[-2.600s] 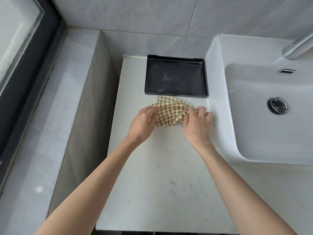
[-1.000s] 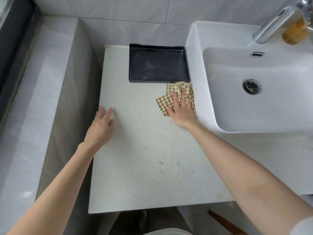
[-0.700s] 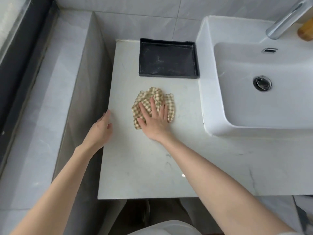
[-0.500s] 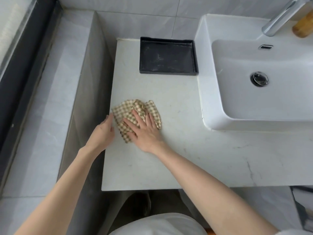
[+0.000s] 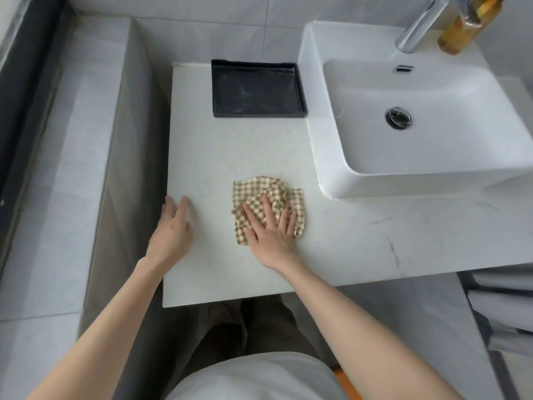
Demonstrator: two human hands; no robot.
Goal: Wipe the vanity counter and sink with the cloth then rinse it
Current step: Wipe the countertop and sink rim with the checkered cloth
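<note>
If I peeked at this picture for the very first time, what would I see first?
Probably the yellow checked cloth, bunched near the middle of the pale counter, with the right hand pressed flat on it. Next come the black tray at the back of the counter and the big white sink to its right. The left hand rests at the counter's left edge.

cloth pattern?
Tan-and-cream check; the cloth lies under the right hand. Head view, the only one.
</note>
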